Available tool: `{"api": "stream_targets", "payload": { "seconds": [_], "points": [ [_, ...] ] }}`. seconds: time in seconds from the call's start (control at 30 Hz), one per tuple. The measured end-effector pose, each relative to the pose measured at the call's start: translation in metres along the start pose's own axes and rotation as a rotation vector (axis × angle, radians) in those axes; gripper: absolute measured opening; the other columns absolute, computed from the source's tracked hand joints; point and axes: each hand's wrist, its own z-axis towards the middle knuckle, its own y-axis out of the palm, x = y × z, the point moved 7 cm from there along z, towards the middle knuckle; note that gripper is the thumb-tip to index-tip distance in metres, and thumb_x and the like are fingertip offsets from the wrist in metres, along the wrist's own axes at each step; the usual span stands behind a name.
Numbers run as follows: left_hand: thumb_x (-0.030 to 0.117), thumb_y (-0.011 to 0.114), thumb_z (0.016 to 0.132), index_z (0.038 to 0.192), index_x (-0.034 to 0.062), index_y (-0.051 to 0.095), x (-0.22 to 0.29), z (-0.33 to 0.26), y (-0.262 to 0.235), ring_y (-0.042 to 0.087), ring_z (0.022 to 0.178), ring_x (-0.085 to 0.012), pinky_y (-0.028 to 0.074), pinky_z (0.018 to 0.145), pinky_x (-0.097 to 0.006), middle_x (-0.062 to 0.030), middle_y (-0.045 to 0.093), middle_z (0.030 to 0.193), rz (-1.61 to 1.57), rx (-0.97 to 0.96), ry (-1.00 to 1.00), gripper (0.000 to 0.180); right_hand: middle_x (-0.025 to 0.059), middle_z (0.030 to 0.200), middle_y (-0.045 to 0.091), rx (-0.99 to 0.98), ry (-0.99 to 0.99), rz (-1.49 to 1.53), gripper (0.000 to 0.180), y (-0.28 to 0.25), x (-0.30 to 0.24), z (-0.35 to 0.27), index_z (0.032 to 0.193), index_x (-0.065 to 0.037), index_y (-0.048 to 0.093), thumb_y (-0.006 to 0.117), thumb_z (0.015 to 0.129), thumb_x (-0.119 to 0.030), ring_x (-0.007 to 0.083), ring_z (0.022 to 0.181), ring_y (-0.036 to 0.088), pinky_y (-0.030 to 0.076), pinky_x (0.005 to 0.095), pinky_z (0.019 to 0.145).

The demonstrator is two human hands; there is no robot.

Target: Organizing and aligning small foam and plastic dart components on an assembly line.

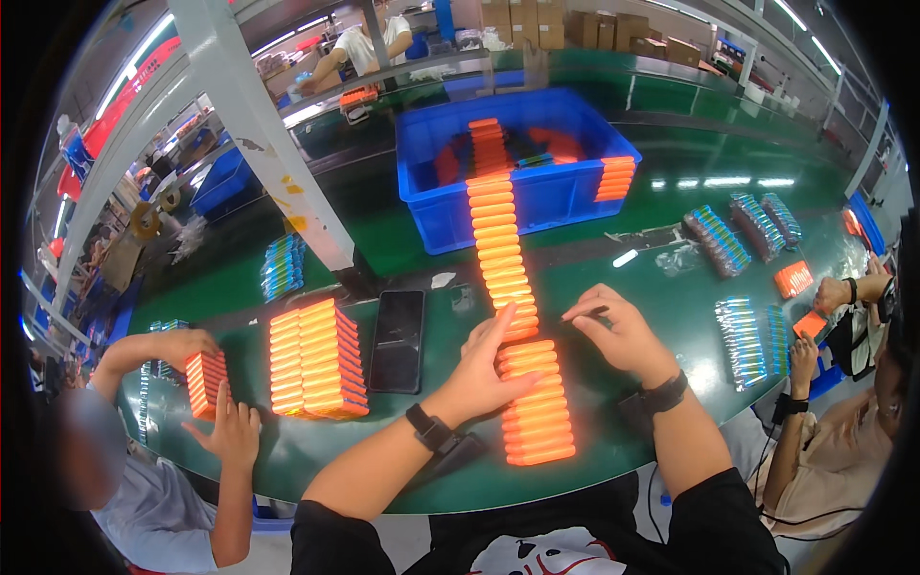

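A long strip of orange cylinders runs from inside the blue bin down to the table. Close below its near end lies a shorter orange strip. My left hand rests against the left side where the two strips meet. Its fingers are stretched out, with the thumb over the shorter strip and the index finger at the longer one. Just right of the strips, my right hand pinches a small, thin dark tool; its exact kind is unclear.
Left of my arm are a black phone and a stacked orange block. A co-worker's hand is beside another orange block at far left. Blue-green cylinder bundles lie right, near another co-worker. A grey post stands behind the phone.
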Motion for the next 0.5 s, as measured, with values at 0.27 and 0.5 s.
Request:
{"api": "stream_targets", "payload": {
  "seconds": [0.27, 0.5],
  "points": [
    [0.035, 0.073, 0.082, 0.16, 0.0133, 0.029, 0.063, -0.015, 0.002, 0.026, 0.146, -0.042, 0.016, 0.118, -0.052, -0.0161, 0.044, 0.153, 0.205, -0.181, 0.342, 0.092, 0.0076, 0.12, 0.064, -0.116, 0.041, 0.527, 0.015, 0.011, -0.015, -0.011, 0.106, 0.001, 0.073, 0.063, 0.098, -0.008, 0.0135, 0.103, 0.06, 0.048, 0.028, 0.089],
    [0.031, 0.074, 0.083, 0.159, 0.0053, 0.029, 0.048, -0.011, -0.004, 0.025, 0.146, -0.0411, 0.015, 0.121, -0.052, -0.0177, 0.038, 0.156, 0.047, -0.149, 0.219, 0.092, 0.0101, 0.095, 0.075, -0.843, 0.394, 0.602, 0.015, 0.035, -0.027, -0.045, 0.103, 0.006, 0.072, 0.064, 0.098, -0.006, 0.0146, 0.082, 0.07, 0.055, 0.0281, 0.08]
  ]
}}
